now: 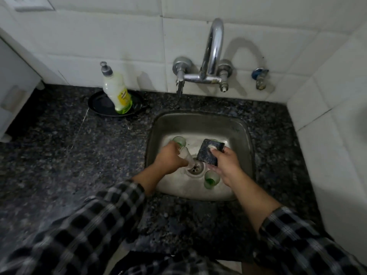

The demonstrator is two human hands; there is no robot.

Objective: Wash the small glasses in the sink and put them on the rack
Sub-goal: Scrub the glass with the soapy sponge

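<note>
Both my hands are down in the small steel sink (241, 135). My left hand (169, 159) grips a small clear glass (187, 157), tilted with one end over the drain (195, 167). My right hand (226, 162) holds a dark scrubbing sponge (208, 152) with foam on it, just right of that glass. A green-tinted small glass (211, 179) stands in the sink near my right wrist. Another green-tinted glass (179, 140) sits behind my left hand, partly hidden. No rack is in view.
A chrome wall tap (212, 54) arches over the sink's back edge. A dish soap bottle (117, 92) leans on a black plate (99, 106) on the dark granite counter (79, 155) at the left. White tiled walls close in behind and on the right.
</note>
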